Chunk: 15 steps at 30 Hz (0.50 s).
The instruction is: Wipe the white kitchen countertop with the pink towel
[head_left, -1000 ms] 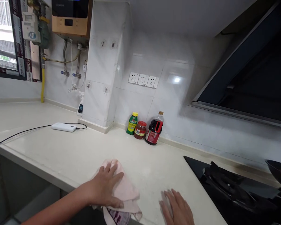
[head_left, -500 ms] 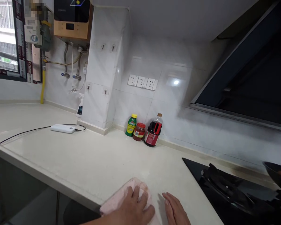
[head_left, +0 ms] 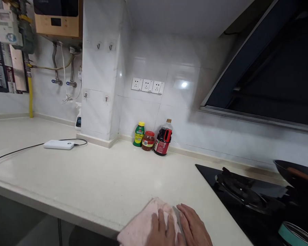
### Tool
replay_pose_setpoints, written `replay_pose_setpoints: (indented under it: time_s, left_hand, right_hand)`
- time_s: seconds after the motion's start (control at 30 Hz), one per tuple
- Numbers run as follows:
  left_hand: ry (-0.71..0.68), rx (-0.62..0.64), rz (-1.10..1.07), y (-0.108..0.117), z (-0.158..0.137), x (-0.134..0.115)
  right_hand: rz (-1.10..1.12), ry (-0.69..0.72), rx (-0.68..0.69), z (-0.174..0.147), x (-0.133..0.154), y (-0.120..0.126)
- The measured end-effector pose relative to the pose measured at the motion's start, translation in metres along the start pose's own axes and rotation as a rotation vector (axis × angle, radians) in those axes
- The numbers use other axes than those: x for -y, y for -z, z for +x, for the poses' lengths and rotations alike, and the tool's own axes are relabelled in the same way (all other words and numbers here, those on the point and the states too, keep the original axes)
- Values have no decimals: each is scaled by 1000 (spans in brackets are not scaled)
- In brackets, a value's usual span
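Observation:
A pale pink cloth (head_left: 141, 225) lies on the cream countertop near its front edge. My left hand (head_left: 165, 232) rests on top of the cloth, its fingers stretched forward and pressed flat against it. Close beside it on the right is my right hand (head_left: 195, 227), fingers extended and lying together at the cloth's right edge. Whether the right fingers touch the cloth I cannot tell. Both wrists are cut off by the bottom of the view.
Against the wall stand a green bottle (head_left: 139, 135), a red-lidded jar (head_left: 148, 141) and a dark sauce bottle (head_left: 163, 138). A white power bank (head_left: 59, 145) with a black cable lies left. Right are a black gas stove (head_left: 215, 191), a wok (head_left: 292, 171) and a teal-rimmed round object (head_left: 295, 235).
The view has turned right, bringing the teal-rimmed object into sight. My left hand and the cloth have shifted right, narrowing the gap to my right hand.

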<state>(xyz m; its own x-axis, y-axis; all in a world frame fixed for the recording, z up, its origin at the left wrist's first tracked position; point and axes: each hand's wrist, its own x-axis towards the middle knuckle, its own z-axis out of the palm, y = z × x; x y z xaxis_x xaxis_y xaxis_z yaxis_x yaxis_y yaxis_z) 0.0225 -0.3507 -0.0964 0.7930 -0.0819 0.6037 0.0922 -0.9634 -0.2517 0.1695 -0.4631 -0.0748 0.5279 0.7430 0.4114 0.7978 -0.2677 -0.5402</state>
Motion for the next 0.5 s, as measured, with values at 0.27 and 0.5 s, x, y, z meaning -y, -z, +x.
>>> replay_pose_setpoints:
  time_s: [0.27, 0.5]
  left_hand:
    - [60, -140, 61, -8, -2, -1]
    - [73, -146, 90, 5, -10, 8]
  right_hand:
    - [44, -35, -49, 4, 4, -1]
    - [12, 23, -32, 5, -11, -1]
